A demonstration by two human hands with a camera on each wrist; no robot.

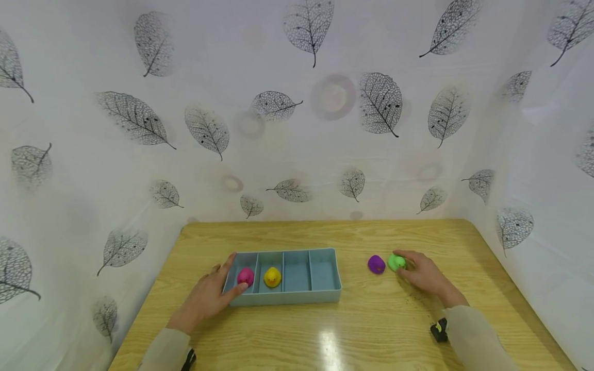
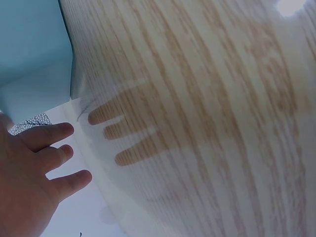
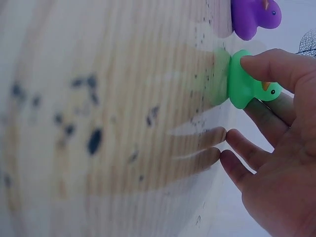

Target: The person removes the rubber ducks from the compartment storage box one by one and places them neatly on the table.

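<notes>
A blue-grey tray [image 1: 297, 297] with several compartments stands on the table. My left hand [image 1: 207, 294] holds its left end, thumb over the front rim and index finger along the left side; in the left wrist view the other fingers [image 2: 69, 183] spread out beside it. A pink rubber duck [image 1: 246, 276] sits in the leftmost compartment, by the thumb, and a yellow rubber duck [image 1: 273, 277] in the one beside it. To the right of the tray, my right hand [image 1: 424, 273] pinches a green rubber duck [image 3: 240, 81] between thumb and fingers at the table surface.
A purple rubber duck [image 1: 376, 264] sits on the wooden table [image 1: 371, 335], just left of the green one. Dark specks dot the tabletop near the right wrist. A white leaf-print sheet [image 1: 297, 144] rises behind the table and along both sides.
</notes>
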